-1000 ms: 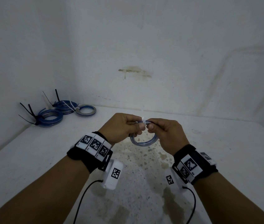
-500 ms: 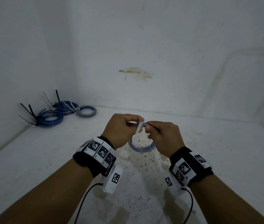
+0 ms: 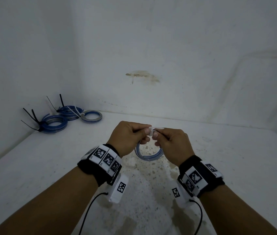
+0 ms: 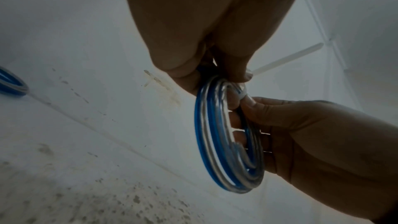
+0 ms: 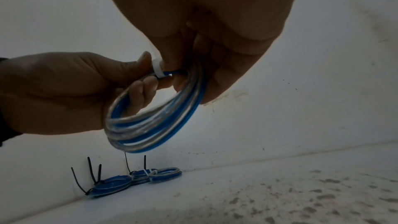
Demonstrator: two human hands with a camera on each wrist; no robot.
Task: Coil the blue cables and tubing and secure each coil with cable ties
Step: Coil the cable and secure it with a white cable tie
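Note:
A small coil of blue and clear tubing (image 3: 148, 156) hangs between my two hands above the white table (image 3: 49, 158). A white cable tie (image 3: 152, 130) is looped round the top of the coil, and its tail points right over my right fingers. My left hand (image 3: 147, 133) pinches the coil's top beside the tie. My right hand (image 3: 155, 136) pinches the tie and coil from the other side. In the left wrist view the tie's tail (image 4: 286, 57) sticks out past the coil (image 4: 215, 142). In the right wrist view the tie's loop (image 5: 158, 69) sits between both thumbs.
Three tied coils lie in the far left corner against the wall: one with black ties (image 3: 54, 123), a second behind it (image 3: 69, 112) and a paler one (image 3: 91, 117). The tabletop below my hands is speckled and stained (image 3: 142, 184).
The white tie hung down across the coil's front half a second ago; it now sits looped at the top with its tail pointing right. Both hands stayed close together.

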